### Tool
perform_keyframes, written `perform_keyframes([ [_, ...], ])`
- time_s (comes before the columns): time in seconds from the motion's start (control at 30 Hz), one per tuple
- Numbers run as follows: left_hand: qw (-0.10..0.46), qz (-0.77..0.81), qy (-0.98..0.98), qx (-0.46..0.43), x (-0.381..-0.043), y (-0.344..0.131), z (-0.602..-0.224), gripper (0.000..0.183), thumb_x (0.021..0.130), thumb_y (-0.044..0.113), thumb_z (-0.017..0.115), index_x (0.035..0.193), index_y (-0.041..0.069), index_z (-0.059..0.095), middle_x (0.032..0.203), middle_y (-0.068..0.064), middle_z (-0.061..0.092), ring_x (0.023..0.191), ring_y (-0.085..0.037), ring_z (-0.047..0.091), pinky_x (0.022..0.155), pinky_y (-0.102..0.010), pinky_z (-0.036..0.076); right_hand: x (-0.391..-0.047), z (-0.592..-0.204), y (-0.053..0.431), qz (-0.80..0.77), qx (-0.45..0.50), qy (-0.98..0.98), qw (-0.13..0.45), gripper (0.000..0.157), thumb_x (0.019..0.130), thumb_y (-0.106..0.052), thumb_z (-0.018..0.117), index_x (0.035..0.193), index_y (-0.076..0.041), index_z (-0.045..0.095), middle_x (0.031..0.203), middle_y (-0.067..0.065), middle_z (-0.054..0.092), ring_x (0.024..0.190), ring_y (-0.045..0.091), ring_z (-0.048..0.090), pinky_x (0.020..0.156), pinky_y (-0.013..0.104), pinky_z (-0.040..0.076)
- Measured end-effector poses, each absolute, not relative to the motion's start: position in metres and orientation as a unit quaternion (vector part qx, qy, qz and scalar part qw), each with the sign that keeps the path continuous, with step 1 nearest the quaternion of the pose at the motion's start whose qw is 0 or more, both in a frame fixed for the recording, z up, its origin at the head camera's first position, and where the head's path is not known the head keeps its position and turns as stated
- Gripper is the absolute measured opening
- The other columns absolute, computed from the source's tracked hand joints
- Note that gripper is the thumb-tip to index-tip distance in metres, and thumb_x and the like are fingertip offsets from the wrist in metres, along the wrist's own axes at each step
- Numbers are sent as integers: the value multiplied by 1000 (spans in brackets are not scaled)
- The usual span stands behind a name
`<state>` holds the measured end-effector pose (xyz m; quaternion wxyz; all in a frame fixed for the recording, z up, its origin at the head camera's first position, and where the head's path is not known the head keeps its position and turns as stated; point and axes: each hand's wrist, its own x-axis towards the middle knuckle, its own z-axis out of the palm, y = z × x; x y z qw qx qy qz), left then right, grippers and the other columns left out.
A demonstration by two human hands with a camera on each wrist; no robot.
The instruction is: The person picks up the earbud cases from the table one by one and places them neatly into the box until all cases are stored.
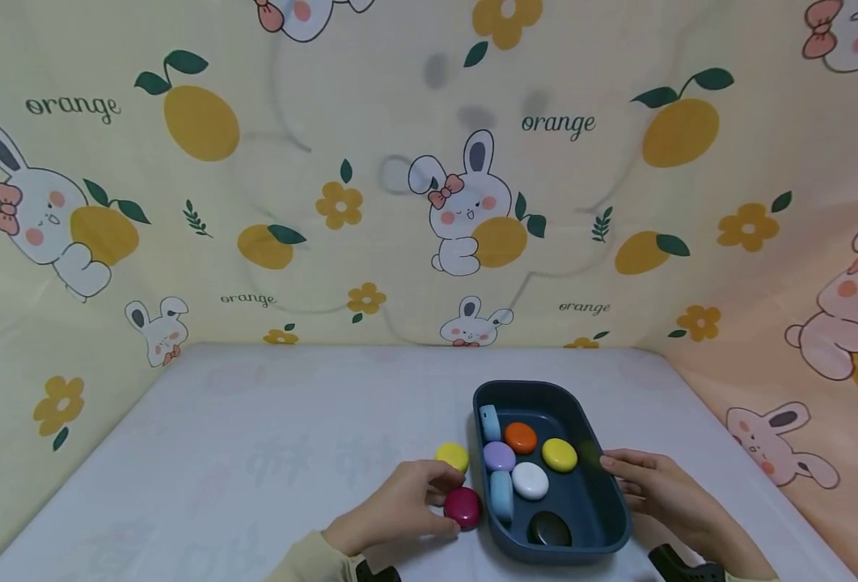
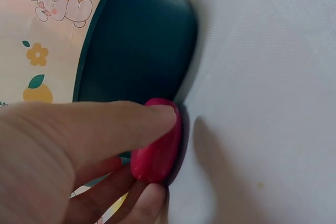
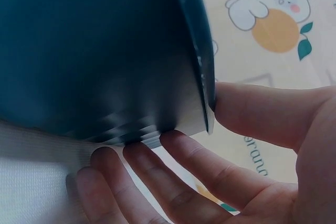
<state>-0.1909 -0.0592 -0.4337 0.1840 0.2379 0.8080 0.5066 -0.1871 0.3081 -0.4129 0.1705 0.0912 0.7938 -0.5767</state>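
Observation:
My left hand (image 1: 407, 503) pinches a glossy crimson disc (image 1: 462, 508) between thumb and fingers, on the white surface close beside the tray's left wall. In the left wrist view the thumb lies across one face of this rounded disc. Just beyond those fingers is a yellow disc (image 1: 452, 457), partly covered by the hand. The dark blue tray (image 1: 594, 517) has rounded corners. At its right side, my right hand (image 1: 672, 493) touches the tray, thumb at the rim and extended fingertips against the outer wall, as the right wrist view shows.
Inside the tray lie orange (image 1: 520, 437), yellow (image 1: 560, 455), purple (image 1: 499, 456), white (image 1: 530, 481) and black (image 1: 549, 529) discs. Two light blue pieces (image 1: 501, 496) lean on its left wall. A patterned cloth (image 1: 370, 250) hangs behind the white surface (image 1: 254, 436) and along its sides.

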Motion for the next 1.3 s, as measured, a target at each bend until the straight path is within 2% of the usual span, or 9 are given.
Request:
perform_keyframes([
  [0.5,180,498,814,238,-191,-50,-436,56,71,3,87,122,8,63,108,7,65,91,-8,62,83,-27,55,-185,-414,308,-579,87,793,167,71,97,-41,62,138,14,42,131,24,55,102,29,62,90,49,52],
  [1.1,178,496,817,232,-191,-47,-436,57,69,0,88,120,8,63,105,8,64,88,-9,60,81,-26,54,-186,-414,308,-577,92,794,168,73,96,-43,62,138,13,42,129,21,57,100,28,61,89,48,53],
  [1.3,176,494,818,236,-192,-47,-437,57,69,2,88,120,8,63,104,8,63,88,-8,59,80,-24,54,-187,-414,307,-570,100,799,166,73,96,-44,63,138,13,42,132,24,55,101,29,61,90,50,52],
])
